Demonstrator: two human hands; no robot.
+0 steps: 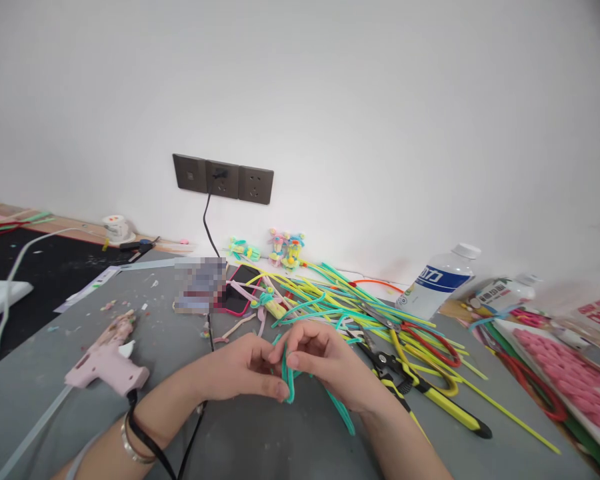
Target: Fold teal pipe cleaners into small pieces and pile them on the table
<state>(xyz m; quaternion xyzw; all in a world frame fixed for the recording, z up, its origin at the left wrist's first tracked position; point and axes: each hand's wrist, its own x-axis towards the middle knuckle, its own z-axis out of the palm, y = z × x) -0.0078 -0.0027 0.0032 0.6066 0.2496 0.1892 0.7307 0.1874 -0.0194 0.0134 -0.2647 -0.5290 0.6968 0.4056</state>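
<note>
Between my hands is a teal pipe cleaner (pixel 291 385), bent into a narrow fold near the fingertips. My left hand (pixel 250 367) pinches its lower end between thumb and fingers. With curled fingers, my right hand (pixel 317 357) grips the upper part. Another teal pipe cleaner (pixel 341 410) sticks out below my right hand; whether it joins the held one is hidden. Just beyond my hands lies a heap of yellow and teal pipe cleaners (pixel 325 293), with a small yellow-green pipe-cleaner figure (pixel 273 303) at its left side.
A pink glue gun (pixel 107 363) lies at left, its black cord running by my left wrist. Pliers (pixel 430 393) with yellow-black handles and red-handled scissors (pixel 430 340) lie at right. A bottle (pixel 437 280) stands behind them. Finished figures (pixel 286 248) sit by the wall near a phone (pixel 240 290).
</note>
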